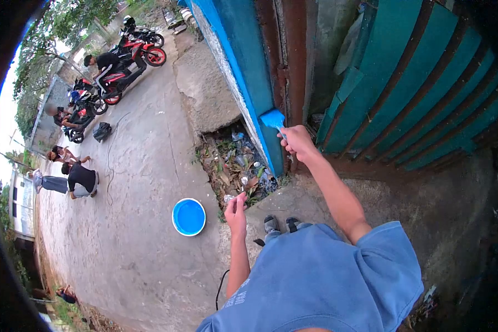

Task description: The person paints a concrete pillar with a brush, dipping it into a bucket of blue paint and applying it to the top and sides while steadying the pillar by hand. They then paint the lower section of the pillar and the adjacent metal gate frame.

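Paintbrush (273,119) points up from right hand (297,143), clamped on it, bristles touching blue wall (248,66); left hand (236,213) lower, grip unclear

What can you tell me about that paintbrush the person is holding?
The paintbrush is flat and wide, its head covered in bright blue paint. The right hand grips its handle, which is mostly hidden. The head is pressed to the blue-painted wall edge, low down, above a litter-filled gap.
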`<state>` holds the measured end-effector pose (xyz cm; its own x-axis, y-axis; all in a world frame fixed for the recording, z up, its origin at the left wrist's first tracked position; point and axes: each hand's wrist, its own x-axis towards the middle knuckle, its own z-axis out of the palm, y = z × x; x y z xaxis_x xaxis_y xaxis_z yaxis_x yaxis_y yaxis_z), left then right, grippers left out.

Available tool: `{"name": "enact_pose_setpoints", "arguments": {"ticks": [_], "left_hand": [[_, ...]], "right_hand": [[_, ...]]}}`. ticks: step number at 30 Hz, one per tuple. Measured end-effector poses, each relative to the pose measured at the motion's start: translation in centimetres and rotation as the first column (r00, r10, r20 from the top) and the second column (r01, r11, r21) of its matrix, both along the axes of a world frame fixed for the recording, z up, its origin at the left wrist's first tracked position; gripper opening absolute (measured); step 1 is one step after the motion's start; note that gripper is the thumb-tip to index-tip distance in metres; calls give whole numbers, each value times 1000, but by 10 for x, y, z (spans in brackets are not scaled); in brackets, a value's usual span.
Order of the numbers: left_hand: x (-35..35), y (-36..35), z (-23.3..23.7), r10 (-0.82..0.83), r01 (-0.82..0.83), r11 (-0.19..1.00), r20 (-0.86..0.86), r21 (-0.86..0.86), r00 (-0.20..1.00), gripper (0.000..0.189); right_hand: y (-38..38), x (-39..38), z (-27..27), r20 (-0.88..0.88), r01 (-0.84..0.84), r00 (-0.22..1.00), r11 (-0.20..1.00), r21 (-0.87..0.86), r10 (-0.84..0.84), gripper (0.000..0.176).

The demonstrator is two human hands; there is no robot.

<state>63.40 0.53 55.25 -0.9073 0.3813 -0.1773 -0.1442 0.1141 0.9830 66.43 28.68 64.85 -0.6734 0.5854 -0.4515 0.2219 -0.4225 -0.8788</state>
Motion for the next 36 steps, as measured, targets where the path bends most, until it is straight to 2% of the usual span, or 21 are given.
{"name": "enact_pose_setpoints", "arguments": {"ticks": [2,4,6,8,10,13,17,22,24,28,30,31,33,34,36], "left_hand": [[0,2,1,-4,4,1000,15,5,1000,29],[-1,4,0,-7,7,1000,32,12,999,30],[-2,6,-1,0,-1,1000,31,26,1000,30],[-4,7,0,-6,5,1000,32,19,999,30],[-7,9,1,-12,11,1000,32,14,999,30],[-10,10,0,-23,22,1000,15,18,1000,29],[-12,13,-2,-40,40,999,6,8,999,29],[-16,10,-5,-60,59,998,-30,-37,998,30],[-15,5,-7,-40,39,998,-4,-55,999,30],[-13,-1,-6,-13,14,999,27,-32,1000,28],[-15,-5,-8,-3,5,999,26,-43,1000,28],[-16,-6,-9,2,0,999,29,-55,1000,28],[-19,-8,-11,-21,21,997,10,-71,1000,30],[-20,-8,-8,-46,45,995,-5,-88,999,31],[-22,-6,-4,-49,48,994,-9,-102,999,31]], "right_hand": [[-4,6,26,-23,8,1000,1000,28,-7,27],[0,8,37,-136,-4,991,999,44,9,30],[-6,19,64,-157,-1,988,999,42,8,29],[-11,27,84,-275,-21,960,995,102,49,30],[-17,33,103,-315,-12,947,992,129,52,30],[-22,38,138,-506,3,859,987,159,78,30],[-20,18,150,-571,58,815,964,259,105,32],[-8,-4,73,-520,116,850,935,334,80,33],[-11,-1,35,-446,70,894,968,241,46,32],[-19,4,-55,-365,113,931,964,239,-18,33],[-23,8,-95,-258,89,965,979,183,-40,32],[-23,11,-111,-262,86,965,979,183,-36,32],[-25,16,-132,-140,77,988,994,75,-66,32],[-27,19,-135,-145,75,987,994,74,-64,32],[-31,21,-140,-6,122,992,990,-73,-123,31]]}}
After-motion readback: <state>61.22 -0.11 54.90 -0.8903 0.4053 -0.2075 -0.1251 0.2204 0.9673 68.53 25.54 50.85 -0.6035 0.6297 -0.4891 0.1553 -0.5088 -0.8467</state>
